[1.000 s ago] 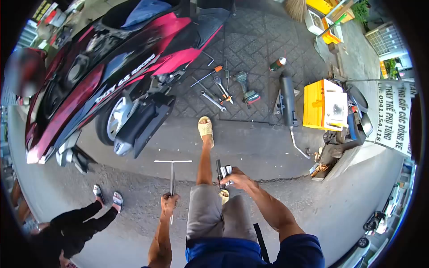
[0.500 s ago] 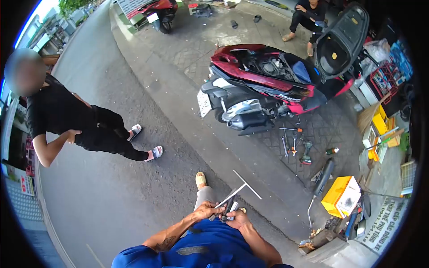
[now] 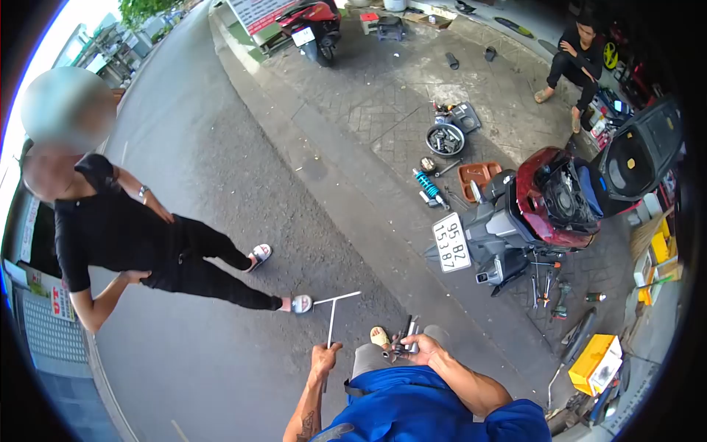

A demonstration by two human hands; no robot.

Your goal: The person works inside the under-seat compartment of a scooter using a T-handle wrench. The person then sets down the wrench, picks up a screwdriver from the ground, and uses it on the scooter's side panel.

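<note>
My left hand point(image 3: 324, 359) is closed round the shaft of a T-handle wrench point(image 3: 331, 318), its crossbar pointing away from me near the other person's sandal. The lower end of the shaft sticks out below my fist. My right hand point(image 3: 423, 349) grips several short metal sockets point(image 3: 401, 343), some dark and some silvery, in front of my waist. My fingers partly cover them, so their exact shapes are hard to make out. A gap separates my two hands.
A red scooter point(image 3: 549, 199) with its seat raised stands at the right, hand tools point(image 3: 546, 287) beside it. Behind lie a bowl of parts point(image 3: 445, 139), a shock absorber point(image 3: 429, 188) and a brown tray point(image 3: 479, 180). One person point(image 3: 125, 228) stands left; another point(image 3: 578, 62) sits back right.
My hands have moved apart. The left has carried the T-handle wrench leftward and turned it more upright; the right keeps the sockets. My view has swung, shifting the scooter rightward.
</note>
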